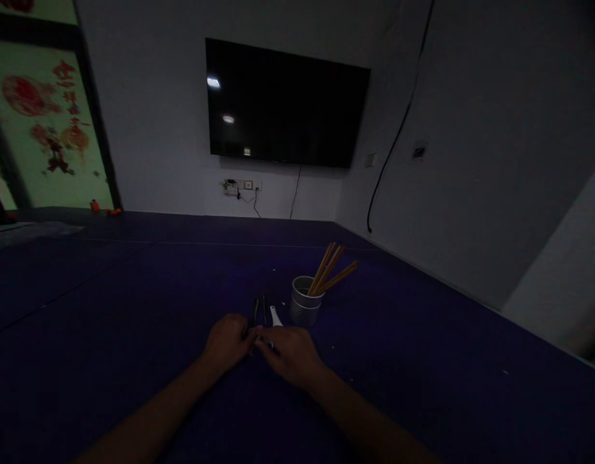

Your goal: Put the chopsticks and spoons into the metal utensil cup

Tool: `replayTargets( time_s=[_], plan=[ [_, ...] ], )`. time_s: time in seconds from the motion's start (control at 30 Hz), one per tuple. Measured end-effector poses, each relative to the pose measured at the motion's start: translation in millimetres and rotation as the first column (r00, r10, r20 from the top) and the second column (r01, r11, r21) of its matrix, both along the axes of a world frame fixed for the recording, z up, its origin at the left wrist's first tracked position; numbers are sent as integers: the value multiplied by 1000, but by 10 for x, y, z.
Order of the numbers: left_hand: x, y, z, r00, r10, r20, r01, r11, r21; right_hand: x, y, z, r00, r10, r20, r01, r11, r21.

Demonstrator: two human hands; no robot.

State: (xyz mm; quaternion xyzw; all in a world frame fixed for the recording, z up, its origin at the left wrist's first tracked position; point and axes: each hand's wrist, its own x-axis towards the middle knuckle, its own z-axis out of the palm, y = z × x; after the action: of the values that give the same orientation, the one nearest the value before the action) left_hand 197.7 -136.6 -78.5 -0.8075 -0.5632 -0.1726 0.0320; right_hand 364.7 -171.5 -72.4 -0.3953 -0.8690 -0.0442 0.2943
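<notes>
My left hand [228,343] and my right hand [293,353] meet at the fingertips, low in the middle of the view. Both have their fingers closed, pinched around a spot where something small and pale barely shows; darkness hides what it is. Just beyond the fingers, two thin dark handles [265,309] stick out side by side, their lower ends hidden by the hands. A white handle [275,316] lies to their right, partly behind my right hand. Past that hand stands a grey metal cup [304,311] holding several wooden chopsticks [327,267] that lean right.
The dark blue floor covering [133,309] spreads all around, with small pale scraps on it. A television [288,103] hangs on the far wall above sockets and cables. Orange items [95,205] sit by the door at left, near crumpled clear plastic [31,233].
</notes>
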Motion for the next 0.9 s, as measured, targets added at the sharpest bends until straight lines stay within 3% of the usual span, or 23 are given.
replayTargets(
  time_s=[0.1, 0.4, 0.9],
  plan=[
    [6, -4, 11, 1000, -10, -8, 10, 1000, -25, -27, 24, -36, 999, -39, -10, 39, 997, -61],
    [21, -28, 16, 998, -70, -4, 70, 996, -46, -23, 28, -29, 993, -97, -73, 94, 995, -44],
    [17, -12, -17, 999, -47, 20, 47, 998, -41, -23, 50, -33, 997, -52, -65, 47, 995, -84]
  ],
)
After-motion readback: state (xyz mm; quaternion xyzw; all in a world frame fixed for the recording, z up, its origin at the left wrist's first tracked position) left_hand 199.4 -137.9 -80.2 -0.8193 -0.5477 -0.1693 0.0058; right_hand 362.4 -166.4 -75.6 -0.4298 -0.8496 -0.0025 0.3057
